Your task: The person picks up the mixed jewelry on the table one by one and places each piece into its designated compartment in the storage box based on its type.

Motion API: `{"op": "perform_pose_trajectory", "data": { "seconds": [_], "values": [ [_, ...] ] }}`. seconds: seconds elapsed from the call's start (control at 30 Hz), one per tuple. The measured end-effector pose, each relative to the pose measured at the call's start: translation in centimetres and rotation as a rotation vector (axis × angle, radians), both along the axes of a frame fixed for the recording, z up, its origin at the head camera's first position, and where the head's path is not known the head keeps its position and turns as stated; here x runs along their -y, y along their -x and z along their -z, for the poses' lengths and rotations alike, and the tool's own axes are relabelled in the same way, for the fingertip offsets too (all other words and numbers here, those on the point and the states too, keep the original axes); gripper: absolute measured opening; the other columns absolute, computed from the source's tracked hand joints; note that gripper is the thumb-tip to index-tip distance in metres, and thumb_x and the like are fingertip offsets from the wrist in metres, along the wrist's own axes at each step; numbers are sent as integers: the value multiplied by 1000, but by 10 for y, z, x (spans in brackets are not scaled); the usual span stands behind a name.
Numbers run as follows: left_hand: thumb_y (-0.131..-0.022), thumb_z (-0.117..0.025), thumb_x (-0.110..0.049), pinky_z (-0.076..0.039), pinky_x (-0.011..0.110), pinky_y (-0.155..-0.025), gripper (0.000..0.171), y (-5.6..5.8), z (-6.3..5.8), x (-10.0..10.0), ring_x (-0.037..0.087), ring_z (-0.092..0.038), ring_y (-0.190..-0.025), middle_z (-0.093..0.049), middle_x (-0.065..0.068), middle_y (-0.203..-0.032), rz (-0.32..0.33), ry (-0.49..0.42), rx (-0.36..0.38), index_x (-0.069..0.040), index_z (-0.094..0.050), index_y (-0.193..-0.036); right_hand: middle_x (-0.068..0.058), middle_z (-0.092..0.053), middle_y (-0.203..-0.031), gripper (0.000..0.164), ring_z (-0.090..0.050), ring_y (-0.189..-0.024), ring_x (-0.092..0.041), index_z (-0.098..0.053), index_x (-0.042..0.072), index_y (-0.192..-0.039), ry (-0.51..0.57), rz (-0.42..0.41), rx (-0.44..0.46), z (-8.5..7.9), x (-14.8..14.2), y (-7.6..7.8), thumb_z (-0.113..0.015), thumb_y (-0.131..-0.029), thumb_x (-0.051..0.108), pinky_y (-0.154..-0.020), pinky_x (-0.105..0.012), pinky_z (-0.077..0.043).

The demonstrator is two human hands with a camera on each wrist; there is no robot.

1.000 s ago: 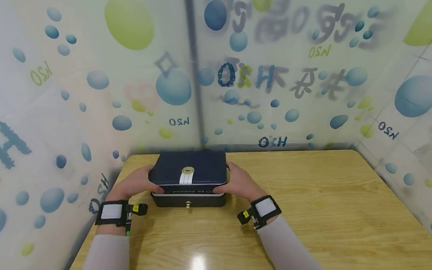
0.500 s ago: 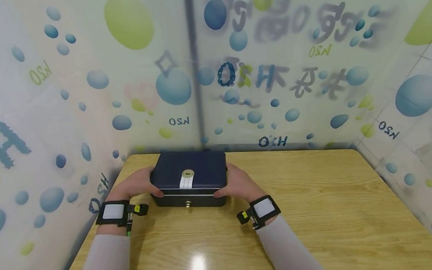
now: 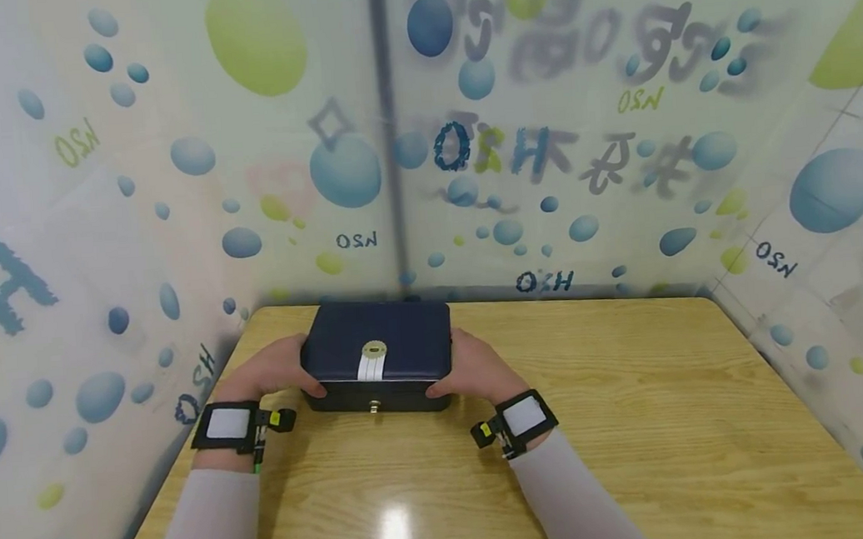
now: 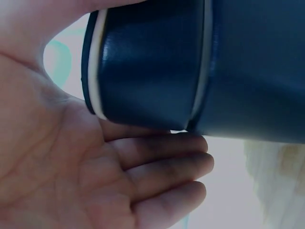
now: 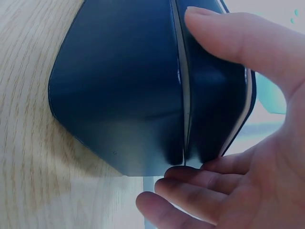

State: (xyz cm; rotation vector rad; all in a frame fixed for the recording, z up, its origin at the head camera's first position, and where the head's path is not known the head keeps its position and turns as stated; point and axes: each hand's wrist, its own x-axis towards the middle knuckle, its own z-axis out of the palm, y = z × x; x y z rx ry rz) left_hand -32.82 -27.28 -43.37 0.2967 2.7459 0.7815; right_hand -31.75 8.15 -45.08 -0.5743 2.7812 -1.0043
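Observation:
A dark blue jewelry box (image 3: 406, 330) stands on the table (image 3: 635, 389), its lid down on its base. A white strap with a round gold clasp plate (image 3: 374, 350) lies on the lid, and a small gold lock piece (image 3: 374, 406) sits on the front. My left hand (image 3: 273, 371) holds the lid's left end, thumb at the front corner, fingers along the side. At the other end my right hand (image 3: 476, 368) grips the lid the same way. In the right wrist view the thumb (image 5: 238, 38) presses near the pale seam; the fingers reach around the far side.
Close behind the box rises a wall (image 3: 582, 167) printed with blue and green bubbles. A similar wall (image 3: 48, 271) runs along the left of the table. The wooden tabletop stretches away to the right of the box.
The lid has come down, and the gap between it and the base at the front has disappeared. Both hands have lowered slightly with it.

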Motion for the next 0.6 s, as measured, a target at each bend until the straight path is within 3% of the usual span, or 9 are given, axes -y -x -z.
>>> {"op": "perform_pose_trajectory", "data": {
  "seconds": [0.3, 0.6],
  "values": [
    [-63, -97, -36, -49, 60, -108, 106, -1, 3, 0, 38, -63, -118, -66, 25, -137, -35, 41, -3, 8, -47, -147, -14, -59, -152, 114, -60, -136, -32, -40, 5, -160, 4, -7, 10, 2, 0, -1, -99, -67, 32, -115, -49, -49],
    [-64, -96, -33, -50, 58, -106, 103, -7, 18, 4, 37, -63, -119, -66, 23, -139, -57, -91, -42, 2, -49, -149, -18, -60, -149, 116, -62, -132, -34, -39, -1, -158, -16, 27, 32, 2, -1, -1, -99, -67, 37, -112, -49, -51]
  ]
}}
